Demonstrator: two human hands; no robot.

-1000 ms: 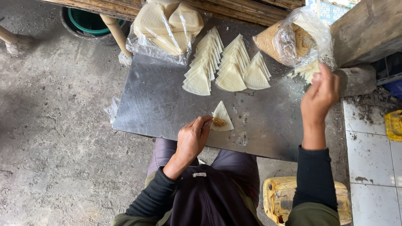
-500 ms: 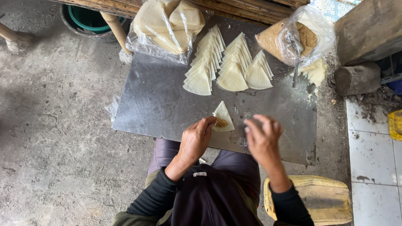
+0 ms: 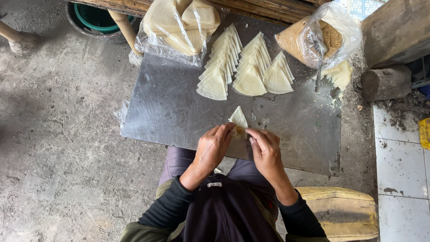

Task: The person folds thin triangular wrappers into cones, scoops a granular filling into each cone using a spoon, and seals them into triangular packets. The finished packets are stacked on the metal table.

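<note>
Head view, looking straight down, and both hands are right on it: the left hand point(image 3: 214, 148) and the right hand point(image 3: 266, 150) meet over a small pastry cone point(image 3: 238, 121) near the front edge of the metal sheet point(image 3: 170, 112). Left fingertips curl around the cone's lower left side, thumb tucked in, a closed pinch on the wrapper. Right fingers come in from the other side, bent and pressing at the open mouth, where a dab of brown filling point(image 3: 239, 130) shows. Whether the right thumb actually clamps the wrapper is hard to tell from up here, since the knuckles cover it. The cone's point aims away from the person, lying flat on the sheet.

Further up the sheet, three fanned rows of folded triangles point(image 3: 248, 67) sit side by side, overlapping like tiles. Behind them to the left, a clear bag of pale wrappers point(image 3: 181, 22). To the right, another clear bag of brown crumbly filling point(image 3: 313, 40) with a spoon handle point(image 3: 318, 74) sticking out, loose wrapper scraps point(image 3: 339, 76) just beside it. A log stump point(image 3: 385, 83) stands off the sheet's right corner, a green bucket point(image 3: 96, 18) at top left, a yellow stool point(image 3: 340, 213) beneath the person.
</note>
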